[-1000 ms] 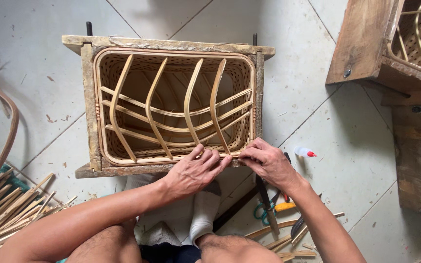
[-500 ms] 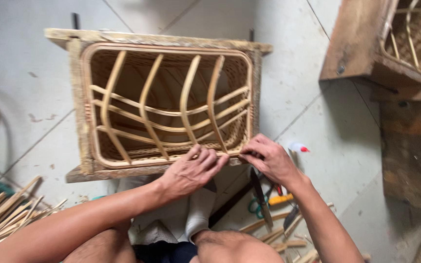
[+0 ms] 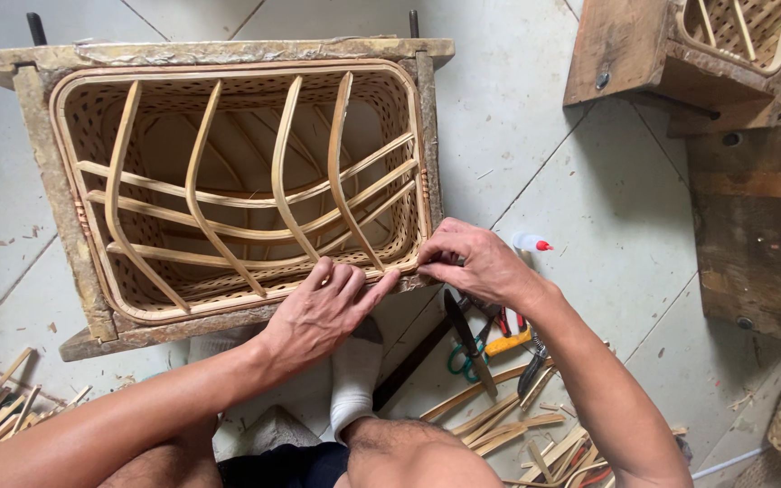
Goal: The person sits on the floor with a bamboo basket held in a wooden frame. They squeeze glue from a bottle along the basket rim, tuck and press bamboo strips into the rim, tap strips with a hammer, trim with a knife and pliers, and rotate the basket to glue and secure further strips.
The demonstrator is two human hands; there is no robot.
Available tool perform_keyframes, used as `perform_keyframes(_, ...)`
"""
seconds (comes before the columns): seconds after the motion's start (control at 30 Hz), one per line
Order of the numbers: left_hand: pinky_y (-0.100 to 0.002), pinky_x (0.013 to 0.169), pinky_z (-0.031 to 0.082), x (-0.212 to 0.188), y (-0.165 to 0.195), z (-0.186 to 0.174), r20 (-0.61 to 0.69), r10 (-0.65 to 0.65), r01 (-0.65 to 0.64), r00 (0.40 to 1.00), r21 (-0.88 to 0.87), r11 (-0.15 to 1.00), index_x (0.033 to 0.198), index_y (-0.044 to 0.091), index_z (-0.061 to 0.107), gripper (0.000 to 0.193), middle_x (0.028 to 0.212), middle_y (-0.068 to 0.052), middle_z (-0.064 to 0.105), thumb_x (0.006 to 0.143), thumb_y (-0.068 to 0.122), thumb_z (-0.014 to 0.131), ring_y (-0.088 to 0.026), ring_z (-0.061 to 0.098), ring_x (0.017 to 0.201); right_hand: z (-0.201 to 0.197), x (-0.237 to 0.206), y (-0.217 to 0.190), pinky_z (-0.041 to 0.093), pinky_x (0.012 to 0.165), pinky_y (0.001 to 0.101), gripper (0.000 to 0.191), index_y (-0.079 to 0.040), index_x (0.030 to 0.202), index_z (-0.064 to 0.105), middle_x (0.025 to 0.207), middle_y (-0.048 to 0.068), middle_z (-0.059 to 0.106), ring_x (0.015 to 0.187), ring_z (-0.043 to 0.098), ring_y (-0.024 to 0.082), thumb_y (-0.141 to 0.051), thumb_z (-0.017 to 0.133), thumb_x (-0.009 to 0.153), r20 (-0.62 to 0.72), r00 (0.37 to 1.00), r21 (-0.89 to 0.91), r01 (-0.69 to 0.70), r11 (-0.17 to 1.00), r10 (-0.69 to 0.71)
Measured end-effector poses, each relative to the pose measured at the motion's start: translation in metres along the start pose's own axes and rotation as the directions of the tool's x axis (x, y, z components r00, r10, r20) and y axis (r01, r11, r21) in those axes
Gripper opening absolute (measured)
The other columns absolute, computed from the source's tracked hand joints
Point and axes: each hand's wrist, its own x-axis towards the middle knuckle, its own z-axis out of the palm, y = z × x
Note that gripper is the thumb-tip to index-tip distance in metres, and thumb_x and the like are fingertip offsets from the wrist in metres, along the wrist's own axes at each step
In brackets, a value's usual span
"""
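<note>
1. Big wooden mould frame (image 3: 228, 50) fills the upper left, lying on the pale tiled floor (image 3: 517, 136); the woven cane basket (image 3: 237, 190) sits inside it, pale curved ribs crossing its open mouth.
2. Upper right, a second wooden frame (image 3: 625, 54) with another basket in it; below that, a dark wooden block (image 3: 743, 235).
3. Left hand (image 3: 323, 312) lies flat, palm down, on the basket's near rim, fingers stretched out together, tips pressing the rim near the right corner. No closed grasp there.
4. Right hand (image 3: 472, 262) is at that same corner, fingers curled in, thumb and fingertips pinched at the rim; what they pinch is too small to tell.
5. Cane strips (image 3: 499, 434) scattered by the right forearm.
6. Small white glue bottle (image 3: 528, 241) with a red tip, lying just beyond the right hand.
7. Green-handled scissors (image 3: 463, 348) and pliers (image 3: 531, 361) just beneath that wrist.
</note>
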Motion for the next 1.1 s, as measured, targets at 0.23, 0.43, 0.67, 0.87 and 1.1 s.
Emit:
perform_keyframes(0.23, -0.037, 0.086, 0.041, 0.011, 0.004, -0.006, 0.078, 0.002, -0.003, 0.997, 0.013, 1.0, 0.161, 0.007, 0.023, 0.079, 0.095, -0.009, 0.056, 0.089, 0.024, 0.051, -0.023, 0.053, 0.091, 0.009, -0.005, 0.002, 0.054, 0.076, 0.0353, 0.016, -0.008, 0.102, 0.073, 0.094, 0.007, 0.066, 0.085, 0.067, 0.023, -0.013, 0.077, 0.088, -0.05, 0.999, -0.027, 0.017, 0.999, -0.019)
perform_keyframes(0.43, -0.038, 0.084, 0.041, 0.013, 0.006, -0.01, 0.122, 0.025, -0.03, 0.992, 0.04, 0.999, 0.16, 0.003, 0.023, 0.078, 0.094, -0.01, 0.057, 0.09, 0.023, 0.05, -0.024, 0.053, 0.09, 0.002, -0.001, 0.008, 0.055, 0.075, 0.0357, 0.018, -0.007, 0.099, 0.073, 0.092, 0.008, 0.067, 0.084, 0.069, 0.024, -0.014, 0.079, 0.083, 0.025, 0.999, 0.11, -0.034, 0.993, 0.031)
perform_keyframes(0.67, -0.038, 0.083, 0.041, 0.012, 0.009, -0.004, 0.111, 0.028, -0.03, 0.993, 0.021, 0.999, 0.16, 0.001, 0.026, 0.076, 0.093, -0.01, 0.057, 0.092, 0.022, 0.051, -0.023, 0.053, 0.09, 0.018, 0.003, 0.008, 0.055, 0.079, 0.0356, 0.015, -0.007, 0.098, 0.073, 0.094, 0.008, 0.069, 0.087, 0.069, 0.024, -0.018, 0.078, 0.088, -0.018, 1.0, -0.104, -0.011, 0.994, 0.009)
perform_keyframes(0.87, -0.042, 0.094, 0.041, -0.001, 0.001, -0.003, 0.0, 0.008, -0.008, 1.0, 0.024, 1.0, 0.159, 0.005, 0.027, 0.08, 0.095, -0.01, 0.058, 0.085, 0.02, 0.054, -0.024, 0.055, 0.089, 0.037, -0.019, -0.003, 0.055, 0.077, 0.0325, 0.023, -0.004, 0.108, 0.071, 0.097, 0.008, 0.067, 0.084, 0.067, 0.02, -0.011, 0.077, 0.086, -0.272, 0.96, 0.022, -0.061, 0.998, 0.065)
perform_keyframes(1.1, -0.043, 0.093, 0.044, -0.004, -0.011, 0.01, -0.175, -0.034, -0.002, 0.984, -0.203, 0.979, 0.151, 0.007, 0.042, 0.062, 0.09, -0.009, 0.057, 0.096, 0.033, 0.056, -0.025, 0.055, 0.084, 0.118, -0.115, 0.01, 0.054, 0.075, 0.0255, 0.012, -0.002, 0.104, 0.074, 0.097, 0.007, 0.07, 0.083, 0.067, 0.012, -0.007, 0.074, 0.093, -0.824, 0.483, 0.198, -0.246, 0.949, 0.297)
